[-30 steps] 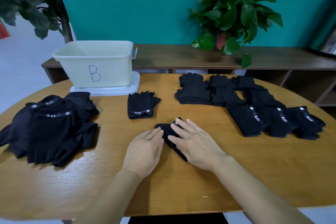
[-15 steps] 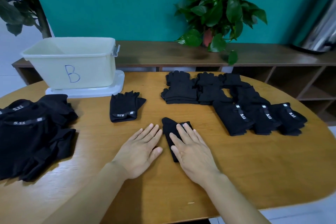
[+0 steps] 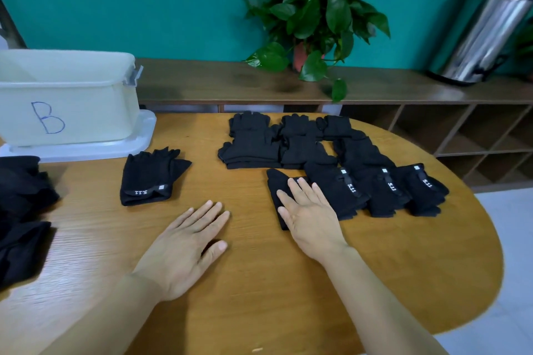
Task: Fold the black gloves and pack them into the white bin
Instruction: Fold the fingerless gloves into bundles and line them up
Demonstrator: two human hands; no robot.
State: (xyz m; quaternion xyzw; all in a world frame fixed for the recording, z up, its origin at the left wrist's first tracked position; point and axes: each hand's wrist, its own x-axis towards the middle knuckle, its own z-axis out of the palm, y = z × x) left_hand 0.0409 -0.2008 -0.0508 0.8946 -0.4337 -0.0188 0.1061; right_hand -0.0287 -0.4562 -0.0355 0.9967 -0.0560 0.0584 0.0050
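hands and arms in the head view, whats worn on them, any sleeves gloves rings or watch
Both are bare. The left hand and right hand wear no gloves, and no rings or watch show. Both forearms are uncovered right to the bottom edge of the picture, so no sleeve is in view. Nails look short and unpainted.

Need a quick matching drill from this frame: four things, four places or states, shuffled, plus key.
Things:
1. white bin
2. left hand
3. right hand
4. potted plant

Places or states:
A. flat on a folded black glove
B. on the wooden shelf at the wall
C. marked with a blue B
D. flat on the bare table

Pairs: 1-C, 2-D, 3-A, 4-B
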